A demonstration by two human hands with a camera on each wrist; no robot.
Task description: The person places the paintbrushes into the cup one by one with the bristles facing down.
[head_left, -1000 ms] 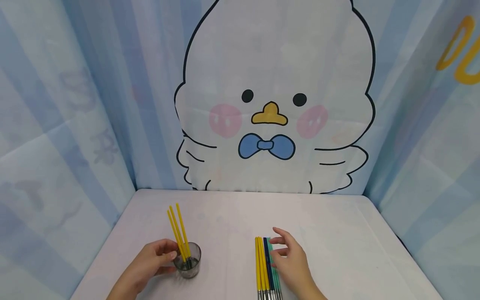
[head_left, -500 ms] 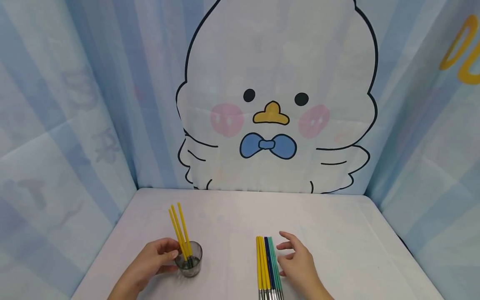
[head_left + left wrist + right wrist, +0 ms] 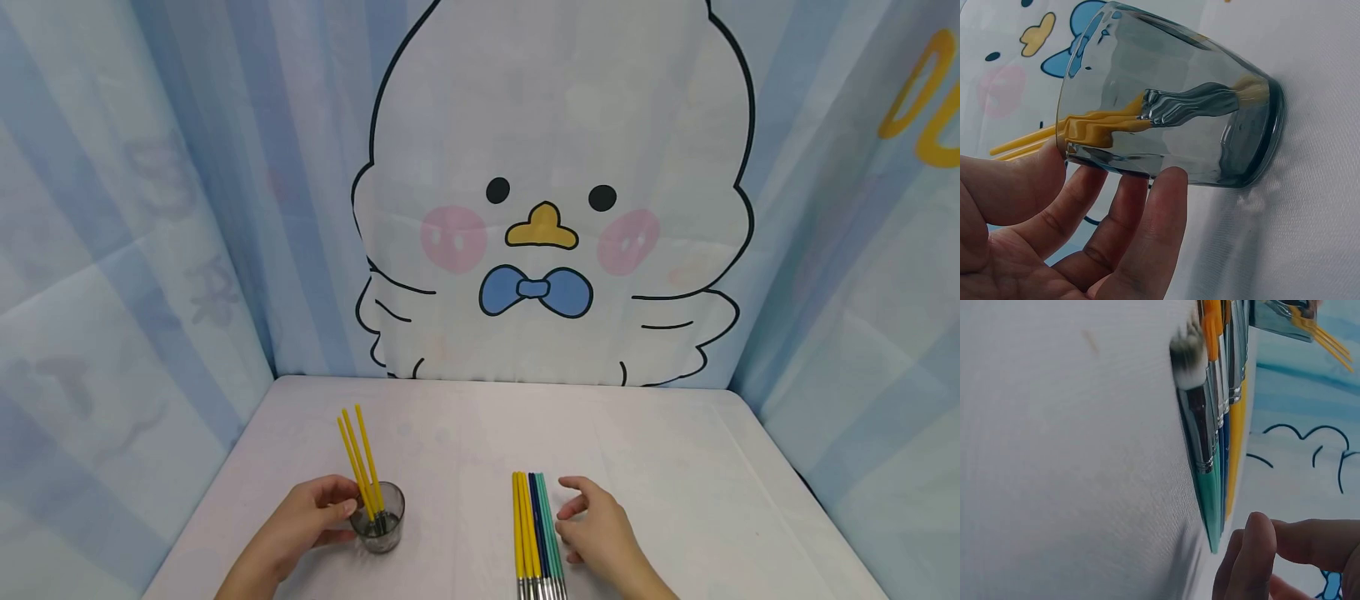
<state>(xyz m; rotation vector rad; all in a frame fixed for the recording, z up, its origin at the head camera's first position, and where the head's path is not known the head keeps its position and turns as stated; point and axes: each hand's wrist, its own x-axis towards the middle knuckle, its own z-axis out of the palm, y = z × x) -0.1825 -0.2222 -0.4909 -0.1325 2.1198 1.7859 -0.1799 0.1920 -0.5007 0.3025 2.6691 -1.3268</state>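
My left hand [image 3: 311, 521] holds the side of a clear grey glass [image 3: 381, 543], thumb by the rim and fingertips against its wall. Three yellow-handled paintbrushes [image 3: 366, 473] lean inside it, bristles down, their ferrules showing through the glass wall [image 3: 1172, 50] in the left wrist view. A row of paintbrushes lies side by side on the table: yellow brushes [image 3: 526, 525], dark blue ones [image 3: 537, 525] and teal ones [image 3: 550, 525]. Just right of the teal handles is my right hand [image 3: 600, 529], fingers loosely bent and holding nothing. A teal brush [image 3: 1209, 500] is closest to it in the right wrist view.
White cloth covers the table [image 3: 450, 433]. Behind it hangs a curtain [image 3: 547, 333] printed with a cartoon bird, and striped blue curtains [image 3: 112, 250] close in both sides. The row's bristle ends run past the bottom edge of the head view.
My right hand has drawn back to the right, off the teal handles, and its raised fingers have come down. The left hand and the glass stay put.
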